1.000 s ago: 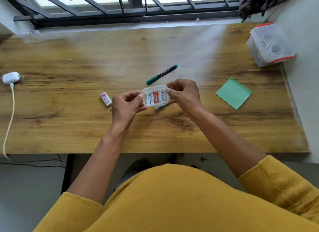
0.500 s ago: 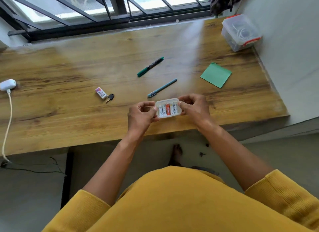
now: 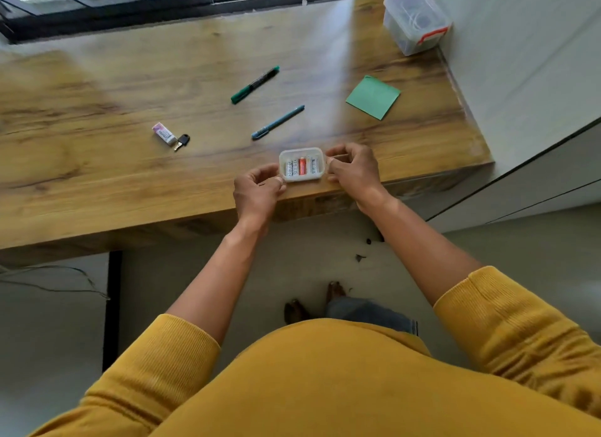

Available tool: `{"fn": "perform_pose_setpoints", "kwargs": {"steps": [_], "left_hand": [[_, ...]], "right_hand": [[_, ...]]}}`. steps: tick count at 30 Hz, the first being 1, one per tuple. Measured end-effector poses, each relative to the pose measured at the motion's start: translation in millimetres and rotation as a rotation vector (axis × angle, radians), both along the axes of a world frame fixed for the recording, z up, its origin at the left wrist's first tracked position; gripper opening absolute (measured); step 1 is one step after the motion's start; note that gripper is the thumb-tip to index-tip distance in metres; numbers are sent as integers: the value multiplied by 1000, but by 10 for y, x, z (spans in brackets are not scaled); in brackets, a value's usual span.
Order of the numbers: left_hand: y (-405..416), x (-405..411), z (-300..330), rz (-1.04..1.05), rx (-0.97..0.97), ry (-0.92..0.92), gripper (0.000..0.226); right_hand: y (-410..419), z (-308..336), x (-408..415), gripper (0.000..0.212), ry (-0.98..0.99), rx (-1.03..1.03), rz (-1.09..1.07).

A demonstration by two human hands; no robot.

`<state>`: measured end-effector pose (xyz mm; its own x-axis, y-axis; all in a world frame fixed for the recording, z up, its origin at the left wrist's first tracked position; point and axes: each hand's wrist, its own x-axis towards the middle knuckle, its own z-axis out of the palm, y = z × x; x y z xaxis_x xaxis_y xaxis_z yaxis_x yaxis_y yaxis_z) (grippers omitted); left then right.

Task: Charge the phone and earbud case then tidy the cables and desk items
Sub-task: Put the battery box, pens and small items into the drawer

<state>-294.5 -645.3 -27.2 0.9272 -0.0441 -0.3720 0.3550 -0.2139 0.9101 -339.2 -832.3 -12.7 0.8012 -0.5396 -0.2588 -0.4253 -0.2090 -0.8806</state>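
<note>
Far left of the bench (image 3: 81, 163), the white charger seen a second ago is no longer in view; the camera has pulled back and swung right, and floor and feet are now seen below the near edge. An eraser (image 3: 164, 133) is noted left of centre, a key (image 3: 182, 141) touching its near end. Further right, a green marker (image 3: 254, 85) and a blue pen (image 3: 277, 123) lie apart, both slanted.

The battery box (image 3: 302, 164) is now held low over the near edge of the bench, nearer the body than before. It is pinched at its left end by the left hand (image 3: 257, 191), fingers curled, and at its right end by the right hand (image 3: 354, 170), thumb and forefinger closed on it. One orange cell among white ones is seen inside.

To the right, a green pad (image 3: 373, 97) is seen; at the far right corner, a lidded tub (image 3: 416, 20), coiled cable apparently inside.

Phone and earbud case are not in view. Judgement: charging is past or parked; the tidying stage is in hand, loose items still unsorted.
</note>
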Motion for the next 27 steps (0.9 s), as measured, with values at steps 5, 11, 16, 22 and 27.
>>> {"fn": "perform_pose_setpoints", "kwargs": {"steps": [5,11,16,22,27], "left_hand": [[-14,-419,-109,215,-131,110,23],[-43,-797,-434,460,-666,798,29],[-165,-864,-713,555,-730,853,40],[-375,-592,-904,697,-750,860,62],[-511,-388,-1047,787,-755,863,80]], "right_hand": [[33,-87,-324,8,-38,54,19],[49,-437,-746,25,122,590,-72],[-103,-775,-798,35,268,1036,-389],[-183,-1133,-612,37,267,1161,-666],[-214,-1335,-439,45,252,1230,-762]]}}
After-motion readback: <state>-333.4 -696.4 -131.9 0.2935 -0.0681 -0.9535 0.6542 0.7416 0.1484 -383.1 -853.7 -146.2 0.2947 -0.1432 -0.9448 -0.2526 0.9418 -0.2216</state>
